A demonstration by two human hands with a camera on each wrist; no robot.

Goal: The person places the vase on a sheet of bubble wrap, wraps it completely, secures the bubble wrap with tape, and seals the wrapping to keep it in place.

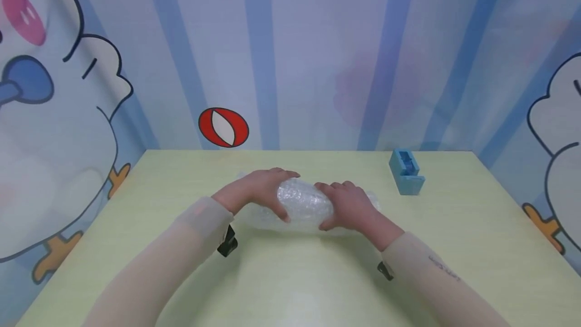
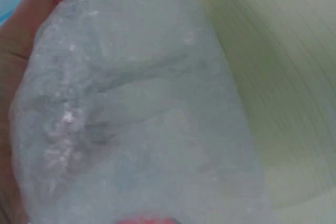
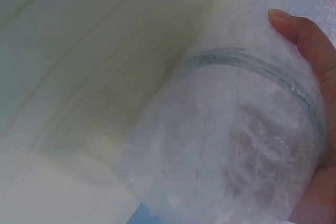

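Observation:
A bundle of clear bubble wrap [image 1: 305, 202] lies crosswise on the table, with both hands curled over it from above. My left hand [image 1: 260, 191] grips its left part, thumb on the near side and fingers on the far side. Further right, my right hand [image 1: 349, 206] holds it the same way. A narrow greenish band [image 3: 231, 56] runs around the wrap in the right wrist view, close to the thumb. The left wrist view shows the wrap's creased, layered surface [image 2: 152, 103]. What lies inside the wrap cannot be made out.
A blue tape dispenser [image 1: 406, 173] stands at the back right of the pale yellow-green table [image 1: 290, 281]. Behind the table rises a blue-striped wall [image 1: 308, 54] with cartoon pictures and a red-and-white ball print. Similar cartoon panels flank both sides.

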